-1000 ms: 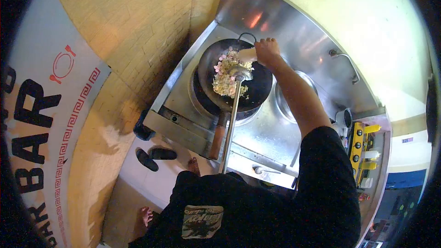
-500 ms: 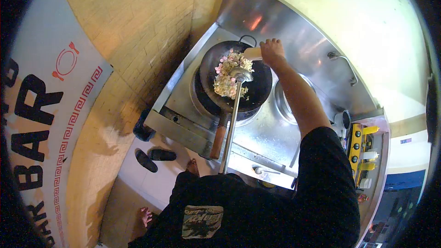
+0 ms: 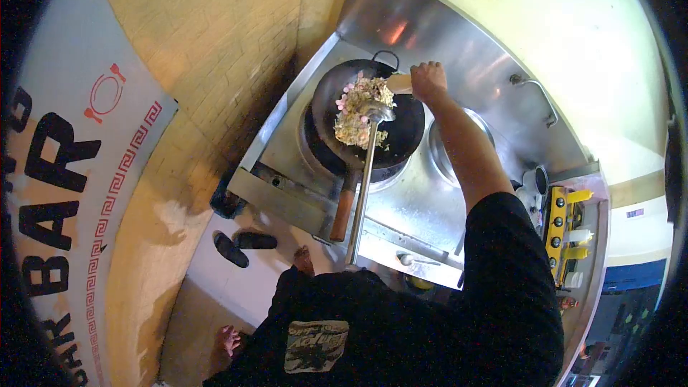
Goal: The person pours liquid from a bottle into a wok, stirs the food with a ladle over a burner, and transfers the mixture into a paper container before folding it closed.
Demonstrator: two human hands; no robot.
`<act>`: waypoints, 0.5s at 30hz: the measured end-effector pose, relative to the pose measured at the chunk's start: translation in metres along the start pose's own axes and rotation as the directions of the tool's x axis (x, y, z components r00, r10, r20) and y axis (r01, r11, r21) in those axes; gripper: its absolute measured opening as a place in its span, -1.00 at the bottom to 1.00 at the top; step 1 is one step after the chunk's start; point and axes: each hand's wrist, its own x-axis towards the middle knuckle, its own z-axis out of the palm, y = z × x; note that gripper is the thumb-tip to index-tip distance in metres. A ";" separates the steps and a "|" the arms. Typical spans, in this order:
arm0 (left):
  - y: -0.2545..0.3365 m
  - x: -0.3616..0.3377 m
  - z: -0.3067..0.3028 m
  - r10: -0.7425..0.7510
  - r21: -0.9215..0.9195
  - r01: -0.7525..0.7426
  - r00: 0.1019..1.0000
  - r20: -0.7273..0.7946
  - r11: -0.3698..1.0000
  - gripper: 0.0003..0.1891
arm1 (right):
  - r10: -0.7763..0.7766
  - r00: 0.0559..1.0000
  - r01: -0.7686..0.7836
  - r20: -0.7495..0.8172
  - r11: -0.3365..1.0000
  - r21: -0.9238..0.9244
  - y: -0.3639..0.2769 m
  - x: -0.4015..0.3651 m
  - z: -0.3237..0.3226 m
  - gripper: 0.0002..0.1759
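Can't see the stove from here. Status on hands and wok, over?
Right hand shut on pale container, held over wok. Left hand out of view. Ladle resting in rice mix. Nothing blocking.

Right arm (image 3: pixel 466 150) stretches forward, nearly straight; right hand (image 3: pixel 428 80) has its fingers curled closed. Left hand hidden.

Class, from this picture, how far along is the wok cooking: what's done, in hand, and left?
Done: rice is in the wok, ladle resting in it. In hand: the right hand holds a pale container over the rice. Left: probably stirring it in; the rice is not yet dished up.
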 end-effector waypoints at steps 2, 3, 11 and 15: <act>-0.005 -0.012 0.011 0.092 0.030 -0.090 0.992 -0.086 0.995 -0.80 | 0.052 0.995 -0.052 -0.084 0.999 -0.001 0.000 -0.002 0.004 -0.78; -0.005 -0.025 0.023 0.160 0.110 -0.143 0.973 -0.166 0.984 -0.80 | 0.053 0.995 -0.054 -0.084 0.999 -0.001 -0.001 -0.002 0.003 -0.78; -0.024 0.001 -0.005 0.091 0.002 -0.092 0.995 0.026 0.996 -0.77 | 0.033 0.999 -0.032 -0.033 0.999 0.022 -0.005 -0.005 -0.008 -0.73; -0.037 -0.011 0.003 0.168 0.086 -0.160 0.981 -0.100 0.983 -0.76 | 0.055 0.990 -0.052 -0.131 0.998 0.027 0.003 -0.007 0.001 -0.70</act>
